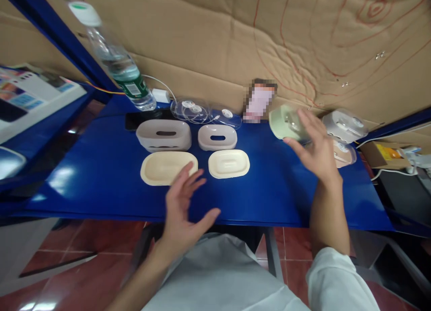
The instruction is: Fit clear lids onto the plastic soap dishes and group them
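Observation:
My right hand [316, 149] is closed around a light green box with a clear top [283, 122], its thumb at the near edge and fingers at the far side; the box looks tilted. My left hand [182, 207] hovers with fingers apart and nothing in it, partly covering the larger cream oval tray [160, 169]. Beside that tray lies a smaller cream oval tray [229, 164]. Behind the trays stand a larger whitish oval shell [164, 142] and a smaller whitish oval shell [217, 144], each with a dark slot.
Clear plastic covers [227, 115] and a white cable lie behind the shells. A water bottle [129, 75], a white charger [160, 95] and a dark flat device [134, 121] stand left. A phone [259, 102] leans on the cardboard [188, 41]. Clear-topped boxes [346, 124] sit right.

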Demonstrator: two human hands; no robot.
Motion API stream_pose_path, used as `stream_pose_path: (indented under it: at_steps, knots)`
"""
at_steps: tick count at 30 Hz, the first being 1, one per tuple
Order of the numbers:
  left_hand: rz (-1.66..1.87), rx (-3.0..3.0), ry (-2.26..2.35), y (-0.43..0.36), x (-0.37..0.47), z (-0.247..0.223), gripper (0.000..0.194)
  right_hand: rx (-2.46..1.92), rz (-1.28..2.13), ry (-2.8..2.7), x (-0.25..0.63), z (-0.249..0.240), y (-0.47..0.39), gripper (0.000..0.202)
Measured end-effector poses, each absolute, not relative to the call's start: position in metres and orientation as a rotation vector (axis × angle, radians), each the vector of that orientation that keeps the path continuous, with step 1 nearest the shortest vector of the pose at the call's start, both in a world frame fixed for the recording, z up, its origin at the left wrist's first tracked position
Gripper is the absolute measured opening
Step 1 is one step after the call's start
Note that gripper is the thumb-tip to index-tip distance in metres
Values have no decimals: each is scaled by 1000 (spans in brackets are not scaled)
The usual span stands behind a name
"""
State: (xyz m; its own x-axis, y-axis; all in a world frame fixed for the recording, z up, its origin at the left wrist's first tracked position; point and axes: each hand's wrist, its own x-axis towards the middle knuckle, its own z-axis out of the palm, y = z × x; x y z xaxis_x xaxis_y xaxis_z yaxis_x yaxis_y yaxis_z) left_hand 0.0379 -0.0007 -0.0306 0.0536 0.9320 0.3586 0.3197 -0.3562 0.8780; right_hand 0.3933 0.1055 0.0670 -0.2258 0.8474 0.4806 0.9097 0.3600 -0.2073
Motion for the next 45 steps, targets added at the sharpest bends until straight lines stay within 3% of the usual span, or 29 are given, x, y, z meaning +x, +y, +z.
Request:
stream_pose_path:
  at_steps: [2, 4, 10, 13, 16, 24, 29, 37, 41, 45]
  knots:
    - [1186, 1444, 1008, 6, 69, -26, 118, -1347, -24, -2130, 348, 72, 80, 75]
    - [1136, 1184, 793, 13, 89, -25, 122, -1215, 126, -2211, 308, 70, 56, 79]
    - [1189, 704, 631, 1, 80, -36, 77, -1029, 406, -2514, 276, 63, 40, 74]
    - [1248, 651, 693, -7, 67, -44, 77, -924, 572, -2507, 276, 60, 55, 83]
    - [1273, 633, 748, -5, 57, -47, 78, -834, 640, -2479, 267, 57, 67, 80]
    - [1299, 550, 727, -6, 51, -36, 87, -971, 415, -2271, 267, 46, 120, 54]
    - [1287, 498, 775, -18, 53, -32, 89, -1328, 4, -2172, 275, 18, 187, 64]
    - [1250, 478, 816, -26, 47, -34, 87, -1510, -183, -2374, 255, 2, 232, 57]
    - [1247, 471, 838, -27, 50, -35, 88, -1415, 0, -2398, 252, 20, 209, 54]
    - [1286, 525, 887, -25, 52, -42, 84, -716, 573, -2617, 248, 52, 135, 60]
